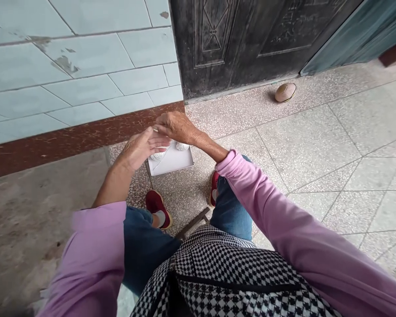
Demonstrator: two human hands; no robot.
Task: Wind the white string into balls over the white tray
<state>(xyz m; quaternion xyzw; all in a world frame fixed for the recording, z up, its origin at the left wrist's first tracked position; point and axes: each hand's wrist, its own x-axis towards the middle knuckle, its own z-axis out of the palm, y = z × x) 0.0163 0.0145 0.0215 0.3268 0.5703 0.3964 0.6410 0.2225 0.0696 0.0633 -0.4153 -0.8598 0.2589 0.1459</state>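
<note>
My left hand (140,149) is raised over a shallow white tray (172,165), palm turned partly to the right. Its lower fingers are stretched out, while the thumb and forefinger meet at a small pale bit of something. Against that spot my right hand (178,127) closes its bent fingers, knuckles up. What the two hands pinch is too small to make out. A white ball that looks like wound thread (182,146) sits in the tray, and another white ball (157,156) shows partly below my left fingers. A thin line like a thread crosses the tray between them.
Red shoes (156,207) stand either side of a dark bar (193,223) on the speckled tile floor. A tiled wall (86,57) rises ahead, beside a dark carved door (237,44). A round tan object (285,92) lies near the door sill.
</note>
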